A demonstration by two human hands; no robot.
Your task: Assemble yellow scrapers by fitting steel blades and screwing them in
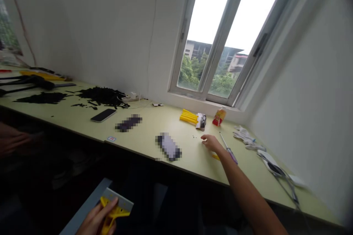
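Note:
My left hand is low in front of me, below the table edge, wrapped round the yellow handle of a scraper. The scraper's wide metal blade points up. Over the right part of the table reaches my right hand, its fingers slightly curled and apart, with nothing seen in them. Small dark bits lie just left of its fingertips. Partly hidden beneath that hand and wrist is a yellow object. A screwdriver with a purplish handle lies right of the hand.
Yellow sticks, a printed packet and a red-yellow packet are near the window. White gloves lie right. Two blurred-out objects, a phone and black scrap are further left. Another person's hands show at far left.

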